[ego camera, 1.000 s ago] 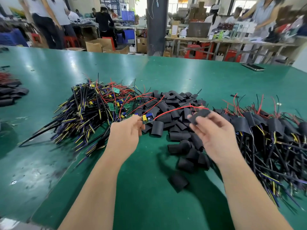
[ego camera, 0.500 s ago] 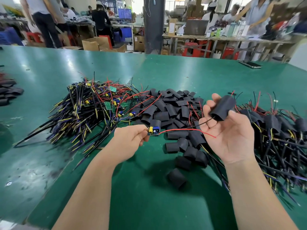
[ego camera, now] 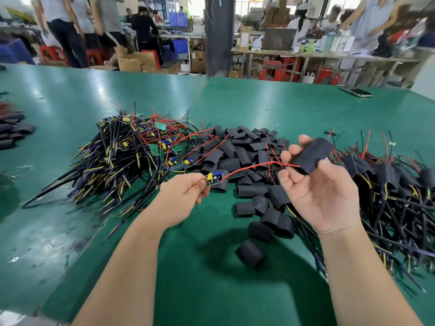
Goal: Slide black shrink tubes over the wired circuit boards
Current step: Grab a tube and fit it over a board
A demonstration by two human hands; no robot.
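My left hand (ego camera: 182, 192) pinches a small circuit board (ego camera: 213, 179) with a yellow capacitor and a blue part. Its red and black wires (ego camera: 249, 167) run rightward into the mouth of a black shrink tube (ego camera: 312, 155). My right hand (ego camera: 322, 191) holds that tube between thumb and fingertips, palm up. Loose black tubes (ego camera: 237, 156) are heaped on the green table (ego camera: 193, 278) between and behind my hands. Bare wired boards (ego camera: 131, 151) are piled at the left. Boards with tubes on them (ego camera: 395, 184) lie at the right.
A few stray tubes (ego camera: 250, 252) lie near the table's front. More dark tubes (ego camera: 11, 132) sit at the far left edge. A phone (ego camera: 356, 91) rests at the back right. People, benches and cardboard boxes stand beyond the table.
My right hand lifted a tube off the heap and turned palm up. The left hand pulled the board out of the pile, and the wire ends now reach the tube's mouth.
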